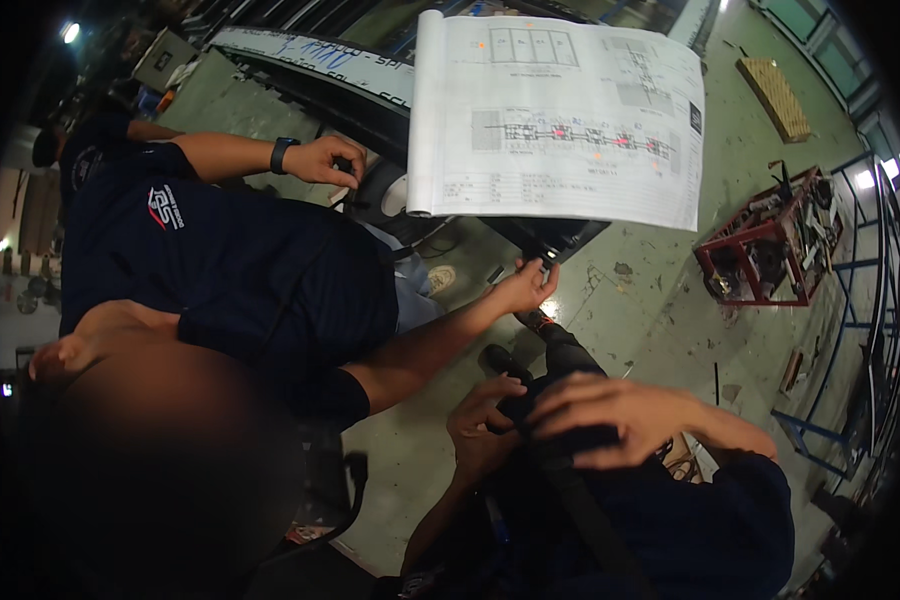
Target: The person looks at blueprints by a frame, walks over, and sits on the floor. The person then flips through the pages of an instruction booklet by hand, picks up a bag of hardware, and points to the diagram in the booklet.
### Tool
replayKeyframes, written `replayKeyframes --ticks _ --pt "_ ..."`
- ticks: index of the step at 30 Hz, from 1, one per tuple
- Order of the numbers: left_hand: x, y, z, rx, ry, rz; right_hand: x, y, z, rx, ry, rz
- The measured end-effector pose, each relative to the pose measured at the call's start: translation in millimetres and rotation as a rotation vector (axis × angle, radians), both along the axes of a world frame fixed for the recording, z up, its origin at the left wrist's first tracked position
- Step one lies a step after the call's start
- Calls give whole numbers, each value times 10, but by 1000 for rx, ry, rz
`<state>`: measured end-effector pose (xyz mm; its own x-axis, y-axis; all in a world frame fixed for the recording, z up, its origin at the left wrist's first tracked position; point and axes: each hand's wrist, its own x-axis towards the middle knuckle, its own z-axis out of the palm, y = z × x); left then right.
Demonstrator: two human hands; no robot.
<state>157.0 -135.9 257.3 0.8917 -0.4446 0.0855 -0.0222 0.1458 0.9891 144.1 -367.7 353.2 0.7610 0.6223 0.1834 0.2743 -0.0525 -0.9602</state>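
My left hand is raised in front of my body, its fingers bent and apart, with nothing visible in it. Close beside it hovers my right hand, slightly blurred, fingers loosely curved and spread, also holding nothing that I can see. Beneath both hands are my dark clothing and a black strap. Beyond them, a large set of technical drawing sheets lies on a dark metal frame. A co-worker's hand touches the end of a black profile below the sheets.
On the left a co-worker in a dark shirt leans in, with the other hand by the frame. A red metal cart full of tools and scraps stands at right. Farther off lies a long yellowish block; blue racking lines the right side.
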Motion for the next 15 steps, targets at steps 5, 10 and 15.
replayKeyframes --ticks 5,10,15 --pt "-42 -162 0 -65 -64 -97 -439 267 176 -19 -458 -416" --pt "-79 -33 -122 -64 -61 -508 -888 50 441 -55 -928 -793" --pt "-438 839 -798 511 469 -356 -1594 -593 731 -136 -1902 -1477"
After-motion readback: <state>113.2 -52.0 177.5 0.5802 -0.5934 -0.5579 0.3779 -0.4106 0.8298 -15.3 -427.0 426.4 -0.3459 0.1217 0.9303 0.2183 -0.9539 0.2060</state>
